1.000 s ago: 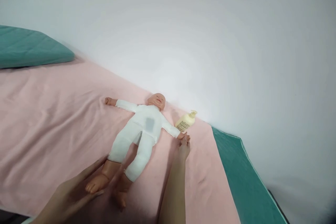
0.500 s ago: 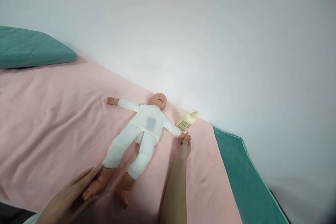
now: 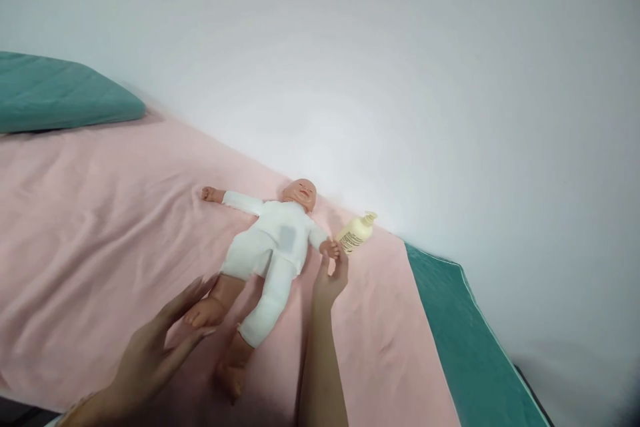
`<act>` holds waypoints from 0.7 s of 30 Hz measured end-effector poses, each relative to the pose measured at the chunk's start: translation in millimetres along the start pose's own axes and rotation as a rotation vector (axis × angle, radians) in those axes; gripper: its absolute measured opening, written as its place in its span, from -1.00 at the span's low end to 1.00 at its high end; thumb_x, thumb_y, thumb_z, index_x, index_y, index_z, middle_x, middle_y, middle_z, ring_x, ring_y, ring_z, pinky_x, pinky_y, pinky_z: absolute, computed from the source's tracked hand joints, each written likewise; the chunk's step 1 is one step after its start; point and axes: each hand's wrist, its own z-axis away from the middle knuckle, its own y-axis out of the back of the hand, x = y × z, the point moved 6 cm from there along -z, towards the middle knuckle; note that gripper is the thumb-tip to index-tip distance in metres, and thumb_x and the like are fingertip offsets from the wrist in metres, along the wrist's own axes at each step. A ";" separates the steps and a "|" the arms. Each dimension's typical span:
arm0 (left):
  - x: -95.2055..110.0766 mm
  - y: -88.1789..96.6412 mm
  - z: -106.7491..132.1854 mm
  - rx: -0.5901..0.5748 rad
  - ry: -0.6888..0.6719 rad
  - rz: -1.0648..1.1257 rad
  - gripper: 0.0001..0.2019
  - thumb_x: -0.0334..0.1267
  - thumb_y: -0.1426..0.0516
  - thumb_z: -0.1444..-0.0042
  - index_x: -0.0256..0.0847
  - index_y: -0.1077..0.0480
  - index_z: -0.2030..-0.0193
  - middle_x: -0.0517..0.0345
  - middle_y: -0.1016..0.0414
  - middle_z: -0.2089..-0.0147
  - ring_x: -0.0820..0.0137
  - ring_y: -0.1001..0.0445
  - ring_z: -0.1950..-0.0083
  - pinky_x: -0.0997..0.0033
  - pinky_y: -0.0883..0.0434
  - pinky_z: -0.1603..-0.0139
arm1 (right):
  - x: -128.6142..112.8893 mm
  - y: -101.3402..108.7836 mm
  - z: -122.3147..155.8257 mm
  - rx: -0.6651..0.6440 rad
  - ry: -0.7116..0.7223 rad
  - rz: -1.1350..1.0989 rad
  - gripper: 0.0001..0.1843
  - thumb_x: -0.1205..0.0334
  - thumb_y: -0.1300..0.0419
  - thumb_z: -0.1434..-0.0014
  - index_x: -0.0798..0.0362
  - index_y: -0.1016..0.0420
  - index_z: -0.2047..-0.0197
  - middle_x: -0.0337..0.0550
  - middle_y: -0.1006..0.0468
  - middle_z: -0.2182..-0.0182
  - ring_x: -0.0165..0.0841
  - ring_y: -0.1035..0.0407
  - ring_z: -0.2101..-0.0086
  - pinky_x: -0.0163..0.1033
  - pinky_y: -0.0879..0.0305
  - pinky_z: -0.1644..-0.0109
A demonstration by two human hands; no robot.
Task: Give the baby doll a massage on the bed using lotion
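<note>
A baby doll (image 3: 275,230) with a soft white cloth body and bare plastic head, hands and feet lies on its back on a pink sheet (image 3: 100,213). My left hand (image 3: 165,327) holds the doll's foot at the left between thumb and fingers, with that leg bent up toward the body. With thumb and fingers closed, my right hand (image 3: 333,280) grips the doll's hand on the right; that arm is bent. Just beyond my right hand, a pale yellow pump bottle (image 3: 356,232) with printed text lies tilted on the sheet. The doll's other arm stretches out to the left.
A green pillow (image 3: 65,93) lies at the far left against the white wall (image 3: 350,67). At the right, the green mattress (image 3: 460,333) shows past the sheet's edge. The wall runs right behind the doll's head and the bottle.
My left hand has moved up and away from me, bending the doll's leg. My right hand has shifted left, folding the doll's arm inward. The bottle has stayed in place.
</note>
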 end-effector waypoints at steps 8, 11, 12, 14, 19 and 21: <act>55.0 -20.1 -75.5 0.016 -0.086 0.195 -0.32 -0.05 -0.13 -0.22 -0.06 0.03 -0.42 0.04 -0.52 -0.18 0.17 -0.45 -0.24 0.13 -0.50 -0.12 | -28.1 -41.3 30.3 -0.426 0.683 0.257 -0.58 0.44 -0.06 -0.31 -0.11 -0.52 -0.13 -0.09 -0.57 -0.02 -0.32 -0.46 -0.05 -0.11 -0.51 -0.11; 61.1 -30.6 -89.4 -0.021 -0.129 0.180 -0.33 -0.07 -0.11 -0.23 -0.12 0.03 -0.41 -0.01 -0.48 -0.21 0.20 -0.42 -0.27 0.13 -0.45 -0.19 | -28.4 -43.9 30.2 -0.457 0.715 0.247 -0.54 0.46 -0.05 -0.31 -0.15 -0.50 -0.14 -0.12 -0.58 -0.02 -0.34 -0.45 -0.07 -0.10 -0.49 -0.14; 61.7 -32.6 -91.5 -0.029 -0.136 0.170 -0.34 -0.07 -0.11 -0.23 -0.14 0.02 -0.40 -0.03 -0.47 -0.22 0.19 -0.42 -0.27 0.12 -0.45 -0.19 | -28.0 -44.3 30.1 -0.467 0.712 0.242 -0.55 0.45 -0.05 -0.31 -0.16 -0.51 -0.14 -0.13 -0.58 -0.02 -0.34 -0.45 -0.07 -0.10 -0.49 -0.14; 63.3 -33.4 -92.1 -0.037 -0.159 0.150 -0.34 -0.05 -0.10 -0.23 -0.16 0.01 -0.40 -0.05 -0.47 -0.22 0.17 -0.42 -0.27 0.10 -0.45 -0.19 | -25.9 -44.1 29.3 -0.478 0.680 0.236 -0.57 0.42 -0.05 -0.32 -0.15 -0.54 -0.11 -0.13 -0.58 -0.01 -0.34 -0.45 -0.06 -0.10 -0.49 -0.14; 67.3 -20.8 -74.7 -0.008 -0.273 0.105 -0.38 -0.05 -0.11 -0.24 -0.07 -0.01 -0.38 -0.03 -0.49 -0.20 0.11 -0.43 -0.25 0.02 -0.42 -0.22 | -14.3 -29.7 15.7 -0.352 0.367 0.172 -0.68 0.27 -0.11 -0.31 0.01 -0.56 -0.06 -0.02 -0.57 -0.01 -0.27 -0.46 -0.03 -0.05 -0.44 -0.16; 63.5 -14.7 -62.0 -0.014 -0.310 0.093 -0.38 -0.08 -0.11 -0.24 0.01 0.00 -0.39 0.03 -0.49 -0.20 0.12 -0.43 -0.25 0.02 -0.40 -0.25 | -7.5 -19.2 6.6 -0.243 0.167 0.093 -0.66 0.18 -0.15 -0.28 0.09 -0.53 -0.07 0.02 -0.58 0.01 -0.23 -0.47 -0.02 -0.02 -0.41 -0.16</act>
